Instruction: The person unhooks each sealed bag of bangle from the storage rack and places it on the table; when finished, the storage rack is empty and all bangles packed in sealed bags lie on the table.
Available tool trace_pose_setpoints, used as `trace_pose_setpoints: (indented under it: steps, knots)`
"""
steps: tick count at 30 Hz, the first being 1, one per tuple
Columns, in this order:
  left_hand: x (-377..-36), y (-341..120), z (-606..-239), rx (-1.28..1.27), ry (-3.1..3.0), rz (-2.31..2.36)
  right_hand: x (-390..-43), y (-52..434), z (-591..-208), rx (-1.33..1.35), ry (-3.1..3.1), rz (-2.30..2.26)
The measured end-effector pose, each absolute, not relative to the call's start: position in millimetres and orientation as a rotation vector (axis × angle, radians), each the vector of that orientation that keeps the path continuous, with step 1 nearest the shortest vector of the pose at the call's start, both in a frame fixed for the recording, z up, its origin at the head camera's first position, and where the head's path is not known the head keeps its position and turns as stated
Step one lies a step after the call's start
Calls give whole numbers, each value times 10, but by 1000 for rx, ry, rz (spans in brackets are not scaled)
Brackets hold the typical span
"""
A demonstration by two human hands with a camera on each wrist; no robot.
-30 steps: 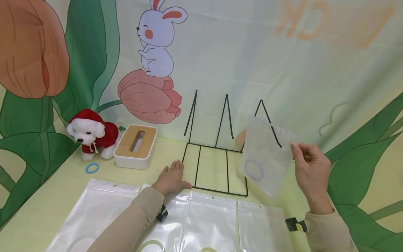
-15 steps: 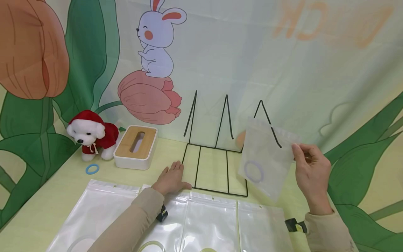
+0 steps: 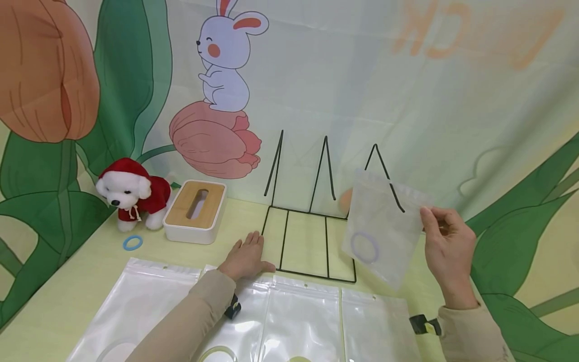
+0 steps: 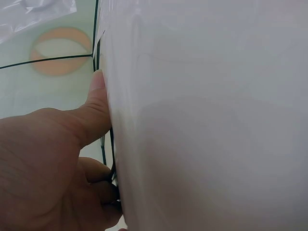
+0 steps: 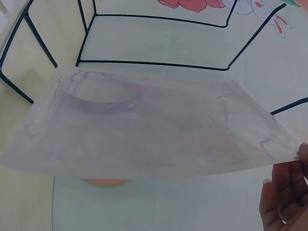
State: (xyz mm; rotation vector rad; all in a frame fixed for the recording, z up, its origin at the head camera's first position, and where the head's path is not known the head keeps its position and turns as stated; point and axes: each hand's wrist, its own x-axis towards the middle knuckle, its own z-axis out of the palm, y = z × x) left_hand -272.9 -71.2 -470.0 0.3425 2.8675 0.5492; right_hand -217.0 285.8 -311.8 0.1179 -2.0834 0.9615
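My right hand (image 3: pixel 429 217) pinches the top right corner of a translucent pouch (image 3: pixel 384 226) and holds it in the air over the right end of a black wire rack (image 3: pixel 326 246). A purple ring (image 3: pixel 364 247) lies inside the pouch near its lower edge. The right wrist view shows the same pouch (image 5: pixel 159 130) and ring (image 5: pixel 101 94) above the rack wires (image 5: pixel 154 63). My left hand (image 3: pixel 252 247) rests flat on the table beside the rack's front left corner. Its thumb (image 4: pixel 96 110) touches the edge of a white pouch (image 4: pixel 207 120).
Several white pouches (image 3: pixel 298 322) with rings inside lie in a row along the table's near edge. A plush dog (image 3: pixel 131 193), a tissue box (image 3: pixel 195 211) and a blue ring (image 3: pixel 132 242) sit at the back left. An orange ring (image 3: pixel 346 200) lies behind the rack.
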Motion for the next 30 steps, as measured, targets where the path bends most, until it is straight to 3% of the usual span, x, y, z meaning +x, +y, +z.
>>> trace_pose_setpoints:
  steps: [30]
  knots:
    - [-2726,-713,-4702,351,2865,526,-2071,2850,-3120,120,-2034,1014]
